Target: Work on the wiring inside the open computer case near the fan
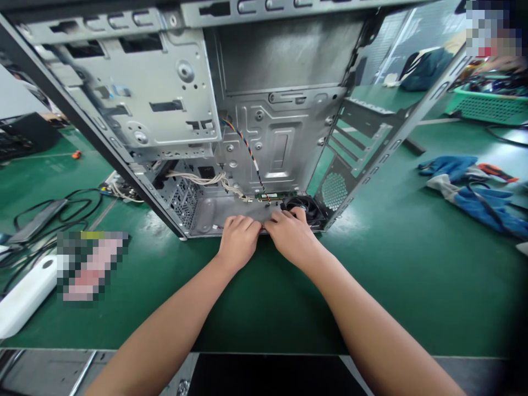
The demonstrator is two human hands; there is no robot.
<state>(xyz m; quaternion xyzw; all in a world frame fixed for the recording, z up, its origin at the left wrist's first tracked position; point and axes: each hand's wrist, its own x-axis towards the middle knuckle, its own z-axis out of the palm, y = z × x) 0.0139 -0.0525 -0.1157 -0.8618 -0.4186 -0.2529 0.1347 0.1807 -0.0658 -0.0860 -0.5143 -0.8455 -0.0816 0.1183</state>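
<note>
An open metal computer case (280, 118) stands on the green table in front of me. At its lower front edge my left hand (240, 239) and my right hand (292, 234) meet, fingers curled and fingertips close together. Whatever they pinch is small and mostly hidden behind the fingers. Just beyond my right hand lies a black cooling fan (300, 204) in the case's bottom corner. A green memory stick (275, 196) shows behind the hands. A multicoloured cable (246, 144) hangs down toward it, and pale wires (202, 177) run in from the left.
A green plastic basket (490, 107) filled with items is at the far right, near another person. Blue-and-white gloves (478, 190) and an orange-handled tool (497, 172) lie on the right. Black cables (82, 201) and a white elongated object (31, 297) are on the left.
</note>
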